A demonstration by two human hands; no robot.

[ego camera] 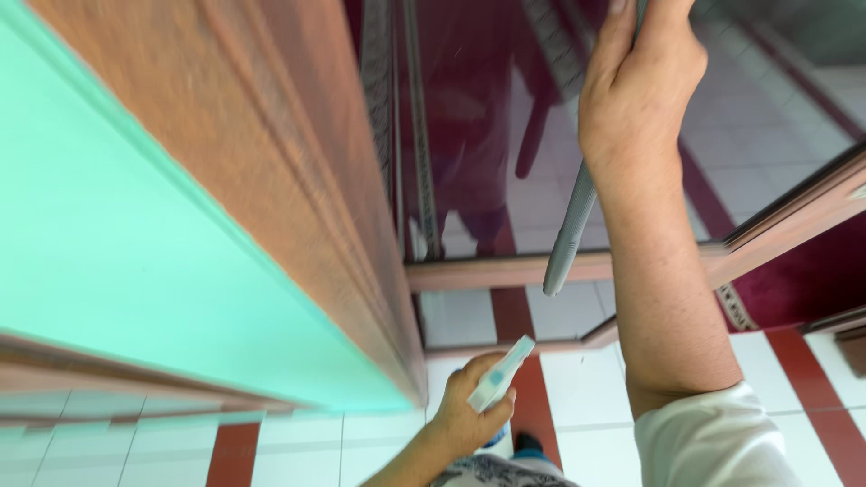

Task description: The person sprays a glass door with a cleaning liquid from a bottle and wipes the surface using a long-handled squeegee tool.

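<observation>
Head view: glass door [469,135] in a brown wooden frame [505,269] as landmark. Right hand [636,90] raised against the glass, fingers wrapped tight round a grey pole [570,230], pole slanting down across the pane to just past the frame's bottom rail. Left hand [469,410] low, below the frame, closed round a white spray bottle [499,374], nozzle pointing up toward the rail. Under the door, white and red floor tiles [577,388]. Left of the glass, a green wall [108,234].

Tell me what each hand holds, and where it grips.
Right hand grips a grey ribbed handle near its upper part. Left hand holds a white spray bottle around its neck.
</observation>
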